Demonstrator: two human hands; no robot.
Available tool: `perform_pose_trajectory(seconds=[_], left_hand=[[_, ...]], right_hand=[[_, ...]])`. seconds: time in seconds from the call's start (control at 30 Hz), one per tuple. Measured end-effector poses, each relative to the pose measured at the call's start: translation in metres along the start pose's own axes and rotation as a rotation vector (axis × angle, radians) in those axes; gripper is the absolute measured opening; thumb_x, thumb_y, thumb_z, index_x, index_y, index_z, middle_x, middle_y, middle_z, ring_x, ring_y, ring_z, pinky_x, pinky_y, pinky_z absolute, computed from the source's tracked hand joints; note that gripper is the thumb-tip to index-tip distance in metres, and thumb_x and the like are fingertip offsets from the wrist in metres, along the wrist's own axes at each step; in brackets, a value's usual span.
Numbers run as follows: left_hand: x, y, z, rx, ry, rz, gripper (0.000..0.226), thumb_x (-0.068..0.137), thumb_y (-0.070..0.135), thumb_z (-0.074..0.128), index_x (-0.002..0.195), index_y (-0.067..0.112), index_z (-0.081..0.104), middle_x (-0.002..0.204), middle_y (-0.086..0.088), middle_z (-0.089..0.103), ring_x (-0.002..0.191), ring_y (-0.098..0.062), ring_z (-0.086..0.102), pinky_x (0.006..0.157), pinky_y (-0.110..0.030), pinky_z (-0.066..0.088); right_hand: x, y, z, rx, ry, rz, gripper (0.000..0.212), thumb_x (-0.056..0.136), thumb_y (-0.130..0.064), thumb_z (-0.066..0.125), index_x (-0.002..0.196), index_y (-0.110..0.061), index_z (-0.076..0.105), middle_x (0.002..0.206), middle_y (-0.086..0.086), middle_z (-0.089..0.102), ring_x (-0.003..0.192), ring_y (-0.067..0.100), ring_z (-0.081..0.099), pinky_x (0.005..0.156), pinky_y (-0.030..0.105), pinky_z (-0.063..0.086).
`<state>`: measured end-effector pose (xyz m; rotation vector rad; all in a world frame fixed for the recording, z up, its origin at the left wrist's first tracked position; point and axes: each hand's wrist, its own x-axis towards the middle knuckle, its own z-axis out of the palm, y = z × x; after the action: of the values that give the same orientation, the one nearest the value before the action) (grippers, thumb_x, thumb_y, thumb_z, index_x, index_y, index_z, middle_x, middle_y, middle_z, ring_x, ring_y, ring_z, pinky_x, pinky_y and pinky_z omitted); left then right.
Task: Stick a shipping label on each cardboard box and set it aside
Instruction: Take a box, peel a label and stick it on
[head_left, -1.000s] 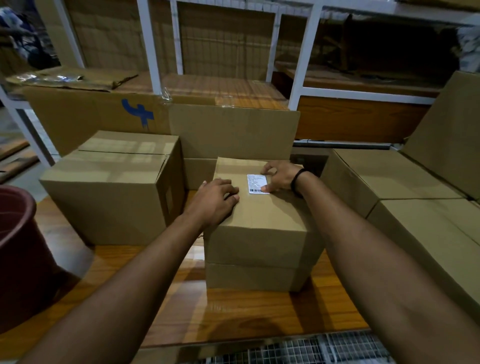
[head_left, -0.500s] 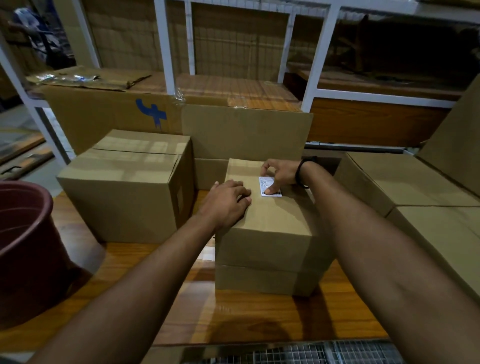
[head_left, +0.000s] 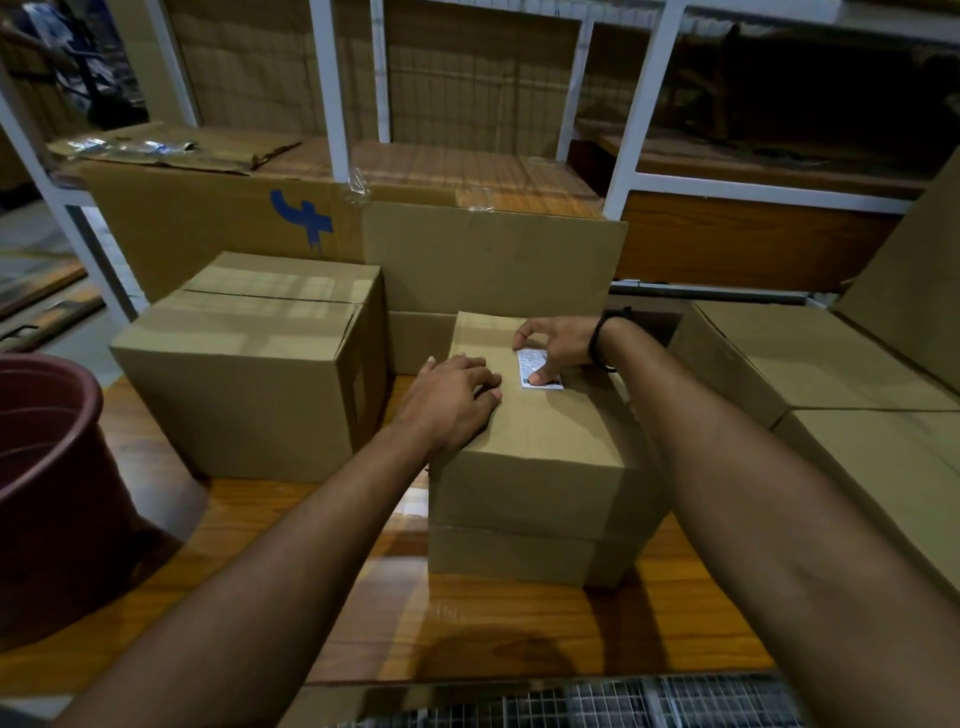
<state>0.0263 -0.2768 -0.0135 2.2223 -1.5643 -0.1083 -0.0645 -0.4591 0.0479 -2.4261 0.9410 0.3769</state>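
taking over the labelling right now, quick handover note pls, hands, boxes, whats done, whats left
Left hand: lies flat on top of the middle box, steadying it.
Right hand: thumb presses the white label onto that box's top, near the far edge.
Done: the label lies on the box, which stands on the wooden table.
Left: probably smooth the label down, then set this box aside. The left box and the right boxes show no label from here.

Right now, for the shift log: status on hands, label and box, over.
Left hand flat on box top. Right hand thumb pressing label down on it. Bigger box at left, apart, not in the way.
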Motion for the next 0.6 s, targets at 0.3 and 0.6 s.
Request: perform_pose_trajectory(seconds=[0.3, 0.6], left_hand=[[0.0, -0.002, 0.002, -0.001, 0.006, -0.007, 0.04, 0.1, 0.042, 0.041, 0.135, 0.029, 0.055, 0.152, 0.003, 0.04, 0.141, -0.013, 0.03, 0.118, -0.046, 0.008], [0.001, -0.003, 0.003, -0.005, 0.017, -0.006, 0.04, 0.1, 0.041, 0.041, 0.135, 0.028, 0.055, 0.151, 0.003, 0.041, 0.141, -0.014, 0.031, 0.119, -0.046, 0.009]], right_hand=[[-0.011, 0.028, 0.005, 0.25, 0.207, -0.003, 0.06, 0.073, -0.021, 0.083, 0.125, -0.021, 0.054, 0.113, 0.006, 0.055, 0.102, 0.02, 0.051, 0.084, 0.034, 0.046], [-0.012, 0.033, 0.014, 0.314, 0.234, 0.072, 0.049, 0.065, -0.023, 0.089, 0.106, -0.013, 0.062, 0.095, 0.0, 0.059, 0.086, 0.014, 0.051, 0.074, 0.03, 0.044]])
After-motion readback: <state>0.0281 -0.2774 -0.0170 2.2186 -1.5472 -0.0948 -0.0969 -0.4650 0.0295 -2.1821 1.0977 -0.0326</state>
